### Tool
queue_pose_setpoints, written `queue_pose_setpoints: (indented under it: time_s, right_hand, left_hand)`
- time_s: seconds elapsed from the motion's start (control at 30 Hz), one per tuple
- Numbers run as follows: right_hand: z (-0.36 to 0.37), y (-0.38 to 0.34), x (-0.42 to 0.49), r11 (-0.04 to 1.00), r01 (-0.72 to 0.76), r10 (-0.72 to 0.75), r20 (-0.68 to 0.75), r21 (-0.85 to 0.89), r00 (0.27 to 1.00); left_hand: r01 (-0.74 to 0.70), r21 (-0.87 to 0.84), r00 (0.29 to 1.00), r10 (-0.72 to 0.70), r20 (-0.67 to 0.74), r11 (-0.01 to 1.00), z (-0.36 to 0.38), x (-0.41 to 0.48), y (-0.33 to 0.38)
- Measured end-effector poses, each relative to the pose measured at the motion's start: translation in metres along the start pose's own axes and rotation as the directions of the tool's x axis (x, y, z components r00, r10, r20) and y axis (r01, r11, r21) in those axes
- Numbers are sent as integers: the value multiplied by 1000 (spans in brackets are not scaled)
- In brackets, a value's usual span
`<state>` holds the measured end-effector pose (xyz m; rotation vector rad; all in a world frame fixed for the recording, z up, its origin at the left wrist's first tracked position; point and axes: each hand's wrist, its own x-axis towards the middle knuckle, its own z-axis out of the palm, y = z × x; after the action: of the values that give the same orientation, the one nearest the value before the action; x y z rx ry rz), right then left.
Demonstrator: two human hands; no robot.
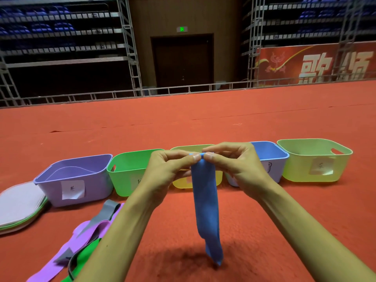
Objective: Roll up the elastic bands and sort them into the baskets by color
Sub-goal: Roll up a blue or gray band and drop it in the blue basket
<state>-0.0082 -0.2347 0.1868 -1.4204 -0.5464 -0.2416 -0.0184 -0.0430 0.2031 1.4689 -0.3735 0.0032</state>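
Left hand (168, 169) and right hand (234, 161) both pinch the top edge of a blue flat elastic band (205, 200) between thumb and fingertips, with the thumbs nearly meeting and the other fingers loosely curled. The top edge looks folded or just started into a roll; how far cannot be told. The rest of the band hangs straight down over the red carpeted floor (203, 119), in front of the baskets.

There are five plastic baskets in a row:
- Purple basket (97, 186): white paper label (72, 189) with a dark handwritten mark, too small to read.
- Green basket (122, 180): label mostly hidden by the left hand.
- Yellow basket (177, 183): largely behind the hands and the band.
- Blue basket (282, 155): label partly hidden by the right hand.
- Lime basket (301, 171): pale label (322, 165) with faint writing, unreadable.

A loose pile lies lower left, partly under the left forearm: purple band (89, 231), grey band (105, 212), green band (87, 255). A stack of flat lids (20, 204) lies just left of the purple basket.

Behind, a red banner (315, 64) carries large white Chinese characters that look like "歌颂", cut off at the bottom. A lit green exit sign (182, 29) sits above a dark door (183, 60). Metal scaffolding (130, 47) stands on both sides.
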Motion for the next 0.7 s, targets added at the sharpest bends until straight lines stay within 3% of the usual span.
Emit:
queue_pose_setpoints:
  time_s: [0.27, 0.53, 0.7]
  right_hand:
    - [4, 10, -2, 998, -6, 11, -65, 66, 998]
    - [19, 16, -2, 1000, 5, -11, -240, -27, 971]
    - [19, 21, -2, 1000, 7, -5, -196, 8, 981]
  left_hand:
    - [11, -10, 999, -11, -36, 1000, 1, -2, -3]
    - [53, -59, 992, -60, -111, 997, 10, -4, -10]
    - [29, -82, 985, -42, -169, 996, 14, -3, -16]
